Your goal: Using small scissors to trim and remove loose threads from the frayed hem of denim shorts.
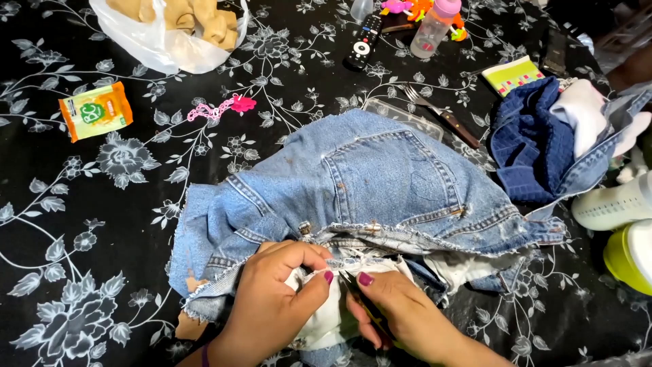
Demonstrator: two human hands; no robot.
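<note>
A piece of light blue denim jeans [367, 183], back pocket up, lies crumpled on the black flowered tablecloth [102, 224]. My left hand [278, 299] pinches the white pocket lining [326, 316] and the frayed denim edge at the near side. My right hand [394, 309] is beside it, fingers closed around a thin dark tool [353, 289] whose tip points at the lining; most of the tool is hidden by my fingers.
A clear plastic lid [401, 117] and a fork [441, 115] lie behind the denim. Folded blue and white cloths [543, 143] sit at right, white and green bottles [625, 224] near the right edge. A remote [363, 42], baby bottle [435, 27], orange packet [95, 110], pink chain [221, 107] and white bag [170, 34] lie farther back.
</note>
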